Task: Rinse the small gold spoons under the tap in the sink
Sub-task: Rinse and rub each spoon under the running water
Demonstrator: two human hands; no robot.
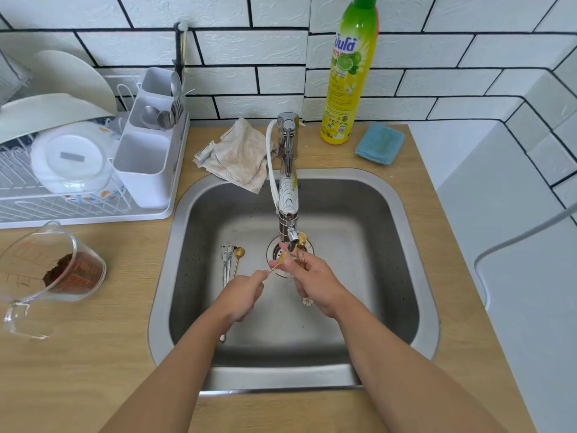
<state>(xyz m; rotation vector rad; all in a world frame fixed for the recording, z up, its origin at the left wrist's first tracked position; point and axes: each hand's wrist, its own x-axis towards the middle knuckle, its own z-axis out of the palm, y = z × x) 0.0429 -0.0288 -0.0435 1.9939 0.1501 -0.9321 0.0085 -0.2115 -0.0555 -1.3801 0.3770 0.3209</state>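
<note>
Both my hands are over the steel sink (406,245), just below the tap (288,195). My left hand (242,295) pinches the handle of a small gold spoon (282,258), whose bowl rests against the fingers of my right hand (315,282). My right hand also grips a second gold spoon (301,239), with its bowl sticking up beside the tap's nozzle. A third gold spoon (239,255) lies on the sink floor to the left, beside silver spoons (226,264). I cannot tell whether water is running.
A white dish rack (93,170) with plates and a cutlery holder stands to the left. A glass measuring jug (53,273) with brown powder lies tilted on the wooden counter. A beige cloth (237,154), a dish soap bottle (349,73) and a blue sponge (379,143) sit behind the sink.
</note>
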